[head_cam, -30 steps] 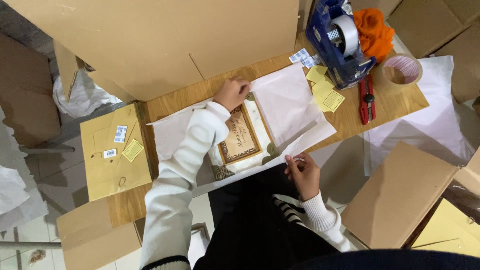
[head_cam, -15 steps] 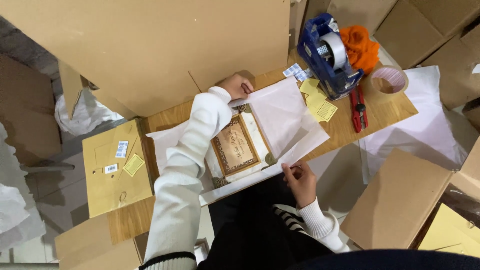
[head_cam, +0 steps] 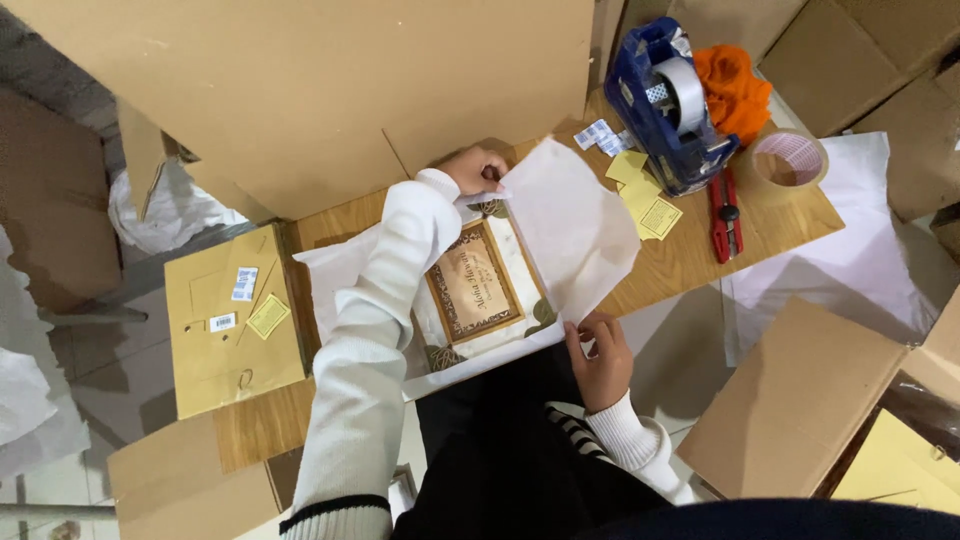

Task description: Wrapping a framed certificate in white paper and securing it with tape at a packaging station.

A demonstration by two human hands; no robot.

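Since the moment before, my left hand [head_cam: 478, 168] had slid a little lower along the far edge of the white wrapping paper [head_cam: 575, 225], and the whole bundle sat nearer the middle of the frame than it had. That hand was closed, fingers pinched together on the paper's top corner just above the framed picture [head_cam: 472, 287]. My right hand [head_cam: 600, 355] sat at the lower centre, fingers curled and clamped on the paper's near corner, close against my dark clothing. Between the two hands the sheet stood folded up and back to the right, leaving the picture bare: it lay flat at the centre of the frame, a gold-brown panel with an ornate border on a white mat with dark leaf corners, resting on the lower part of the same paper, which spread across the wooden table [head_cam: 700, 260]. My left white sleeve crossed over the picture's left side. To the upper right a blue tape dispenser [head_cam: 665, 100] stood on the table with an orange cloth [head_cam: 735, 85] just behind it, a roll of clear tape [head_cam: 790, 160] to its right and a red utility knife [head_cam: 727, 212] below it. Yellow labels [head_cam: 645, 195] lay just beside the dispenser, near the paper's edge. At the left of the frame a flat yellowish cardboard box [head_cam: 215, 340] with small stickers lay on the table, and a large cardboard sheet [head_cam: 330, 90] filled the upper left.
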